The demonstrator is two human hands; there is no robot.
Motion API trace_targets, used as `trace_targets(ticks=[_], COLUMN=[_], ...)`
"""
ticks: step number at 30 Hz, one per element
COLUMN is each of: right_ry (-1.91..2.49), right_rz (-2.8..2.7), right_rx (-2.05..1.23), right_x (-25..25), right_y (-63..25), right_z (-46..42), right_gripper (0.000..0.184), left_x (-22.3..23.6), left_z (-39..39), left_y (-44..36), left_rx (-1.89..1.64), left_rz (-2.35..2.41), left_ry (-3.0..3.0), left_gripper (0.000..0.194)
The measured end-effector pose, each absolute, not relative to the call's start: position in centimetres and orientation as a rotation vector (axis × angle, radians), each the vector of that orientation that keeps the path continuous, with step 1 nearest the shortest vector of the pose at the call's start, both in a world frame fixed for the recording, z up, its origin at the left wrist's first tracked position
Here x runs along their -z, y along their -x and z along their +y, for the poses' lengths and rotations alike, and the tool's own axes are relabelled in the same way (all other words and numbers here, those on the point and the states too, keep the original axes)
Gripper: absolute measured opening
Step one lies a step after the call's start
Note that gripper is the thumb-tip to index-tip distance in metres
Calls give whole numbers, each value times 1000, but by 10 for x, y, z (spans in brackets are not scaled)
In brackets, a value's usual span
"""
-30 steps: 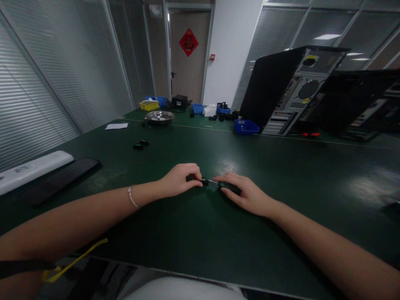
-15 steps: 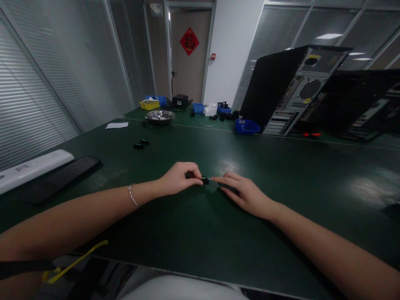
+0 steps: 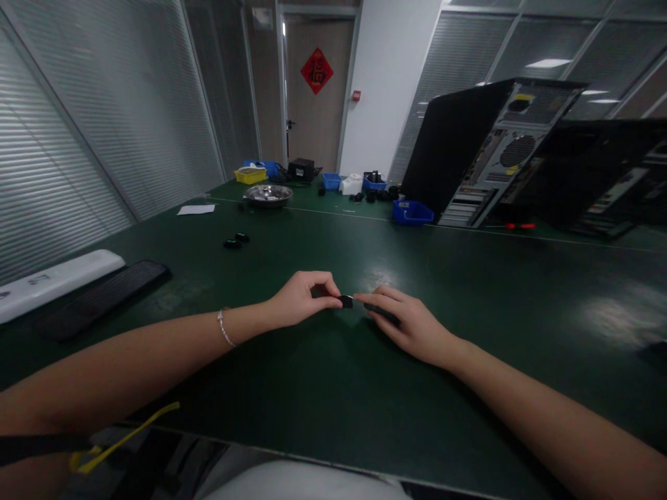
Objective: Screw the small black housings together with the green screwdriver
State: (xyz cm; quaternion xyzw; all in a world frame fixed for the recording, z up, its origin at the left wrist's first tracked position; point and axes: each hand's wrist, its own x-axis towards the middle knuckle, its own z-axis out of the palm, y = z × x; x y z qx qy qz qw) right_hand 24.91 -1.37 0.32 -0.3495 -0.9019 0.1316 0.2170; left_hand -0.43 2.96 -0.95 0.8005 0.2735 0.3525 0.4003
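Observation:
My left hand (image 3: 307, 298), with a bracelet at the wrist, pinches a small black piece (image 3: 346, 301) between thumb and fingers just above the table. Facing it, my right hand (image 3: 409, 323) is closed around a dark-handled tool (image 3: 383, 312), its index finger stretched along the top. A thin, bright metal tip points from the tool at the black piece. Whether the tip touches it, I cannot tell. Farther off on the left lie two small black parts (image 3: 237, 240), each with a bit of green showing.
On the green table (image 3: 323, 389), a black keyboard (image 3: 104, 298) and a long white case (image 3: 57, 281) lie at left. A metal bowl (image 3: 267, 196), a blue bin (image 3: 413, 212) and several small parts stand at the back. Computer towers (image 3: 469, 153) rise at right.
The black piece has been turned in my left hand; its green spot no longer shows, and a plain dark face does. My right hand has stayed nearly still.

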Motion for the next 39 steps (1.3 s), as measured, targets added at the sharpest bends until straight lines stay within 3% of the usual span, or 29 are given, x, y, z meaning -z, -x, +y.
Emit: trace_targets(ticks=[24,30,35,39], right_ry=[1002,1000,1023,1033], right_rz=[-2458,-2453,-2444,-2431], right_rx=[-362,-349,-350,-338], right_x=[-6,-6,-7,-8], right_y=[-253,-254,-255,-256], right_z=[-11,-12,-12,-12], right_gripper=[41,41,41,39], left_x=[8,2,1,3], left_z=[29,24,26,28], left_y=[6,5,9,11], left_rx=[-696,-629,-725,-661], left_rz=[711,739,734,481], left_ry=[-2580,-2599,-2592,-2588], left_gripper=[7,30,11,40])
